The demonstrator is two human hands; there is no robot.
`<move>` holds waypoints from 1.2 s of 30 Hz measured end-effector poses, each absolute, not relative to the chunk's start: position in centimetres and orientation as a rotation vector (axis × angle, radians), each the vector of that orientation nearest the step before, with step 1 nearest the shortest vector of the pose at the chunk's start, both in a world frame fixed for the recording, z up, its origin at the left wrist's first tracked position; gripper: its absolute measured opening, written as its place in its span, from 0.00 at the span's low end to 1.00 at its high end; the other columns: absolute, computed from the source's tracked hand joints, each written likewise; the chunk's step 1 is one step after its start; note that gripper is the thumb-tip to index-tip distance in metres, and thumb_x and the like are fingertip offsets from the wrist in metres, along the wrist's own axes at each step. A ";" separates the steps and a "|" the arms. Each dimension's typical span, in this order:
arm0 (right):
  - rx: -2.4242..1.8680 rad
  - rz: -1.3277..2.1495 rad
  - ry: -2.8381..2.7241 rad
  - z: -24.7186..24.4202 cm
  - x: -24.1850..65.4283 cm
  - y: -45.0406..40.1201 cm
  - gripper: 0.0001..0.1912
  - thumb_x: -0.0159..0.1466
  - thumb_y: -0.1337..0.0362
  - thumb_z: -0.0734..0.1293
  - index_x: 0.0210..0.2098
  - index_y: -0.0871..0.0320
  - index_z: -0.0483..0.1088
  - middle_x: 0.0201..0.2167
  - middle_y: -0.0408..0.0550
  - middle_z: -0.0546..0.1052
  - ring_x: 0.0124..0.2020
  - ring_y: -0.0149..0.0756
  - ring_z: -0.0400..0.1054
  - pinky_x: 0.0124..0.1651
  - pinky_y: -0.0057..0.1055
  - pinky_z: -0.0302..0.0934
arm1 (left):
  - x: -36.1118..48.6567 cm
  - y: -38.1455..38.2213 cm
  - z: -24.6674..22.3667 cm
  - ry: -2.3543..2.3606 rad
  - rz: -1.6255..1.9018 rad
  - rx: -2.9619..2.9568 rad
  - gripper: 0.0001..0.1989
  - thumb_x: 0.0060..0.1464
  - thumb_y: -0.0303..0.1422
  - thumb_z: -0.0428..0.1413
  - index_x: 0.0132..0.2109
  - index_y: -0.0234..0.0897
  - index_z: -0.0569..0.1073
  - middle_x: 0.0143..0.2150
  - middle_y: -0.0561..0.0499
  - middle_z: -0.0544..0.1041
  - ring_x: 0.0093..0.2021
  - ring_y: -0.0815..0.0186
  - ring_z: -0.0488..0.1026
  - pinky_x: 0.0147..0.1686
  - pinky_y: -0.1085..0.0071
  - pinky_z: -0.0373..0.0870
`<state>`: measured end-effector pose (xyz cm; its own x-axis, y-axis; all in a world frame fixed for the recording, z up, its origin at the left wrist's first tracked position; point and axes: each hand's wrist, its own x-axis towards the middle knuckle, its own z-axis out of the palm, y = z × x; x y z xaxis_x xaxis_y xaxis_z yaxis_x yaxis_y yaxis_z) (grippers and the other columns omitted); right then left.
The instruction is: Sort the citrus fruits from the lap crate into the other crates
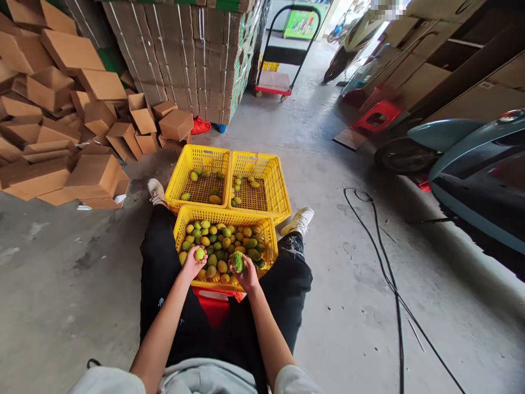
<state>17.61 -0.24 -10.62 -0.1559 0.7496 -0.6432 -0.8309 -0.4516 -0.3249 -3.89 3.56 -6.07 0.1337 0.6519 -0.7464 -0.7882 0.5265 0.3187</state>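
Observation:
My left hand (pixel 192 267) is closed around a small yellow-green, lemon-like fruit (pixel 199 254). A larger green fruit with bumpy skin (pixel 237 262) is gripped in my right hand (pixel 250 277). Both hands are above the near yellow crate (pixel 268 232), which stands between my legs. Many oval fruits (pixel 220 255), green to yellow, cover its floor. Beyond it, two more yellow crates touch side by side. The left yellow crate (pixel 175 183) and the right yellow crate (pixel 276 186) each contain several fruits.
Open cardboard boxes (pixel 94 178) lie heaped at the left, beside tall strapped cardboard stacks (pixel 180 54). A platform trolley (pixel 274 82) stands ahead. To the right are a red stool (pixel 377 116), a blue-grey scooter (pixel 463 169) and a black cable (pixel 383 262) across the concrete floor.

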 end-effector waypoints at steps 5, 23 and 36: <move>-0.822 1.896 0.040 -11.2 17.8 -0.1 0.17 0.49 0.57 0.73 0.36 0.57 0.74 0.36 0.52 0.81 0.50 0.56 0.75 0.46 0.51 0.73 | -3.8 3.6 -6.1 0.998 1.099 -0.263 0.08 0.62 0.27 0.47 0.39 0.30 0.70 0.34 0.40 0.76 0.31 0.63 0.77 0.27 0.72 0.76; -0.908 1.836 0.139 -11.9 17.6 -0.2 0.11 0.54 0.60 0.70 0.36 0.55 0.72 0.37 0.49 0.81 0.44 0.49 0.77 0.44 0.46 0.73 | -3.8 3.7 -6.5 1.014 1.057 -0.229 0.13 0.64 0.29 0.43 0.38 0.30 0.71 0.28 0.43 0.75 0.26 0.65 0.74 0.22 0.74 0.72; -0.969 1.799 0.124 -11.2 17.2 -0.1 0.15 0.52 0.62 0.76 0.36 0.54 0.70 0.33 0.40 0.79 0.36 0.38 0.76 0.43 0.39 0.74 | -3.4 3.4 -7.3 1.058 1.022 -0.017 0.08 0.56 0.22 0.59 0.33 0.34 0.66 0.26 0.51 0.72 0.20 0.75 0.67 0.16 0.83 0.58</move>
<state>17.17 -0.12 -11.16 -0.1317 0.7391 -0.6606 -0.8225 -0.4534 -0.3433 -3.36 3.36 -7.27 0.0993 0.6838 -0.7229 -0.6987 0.5652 0.4386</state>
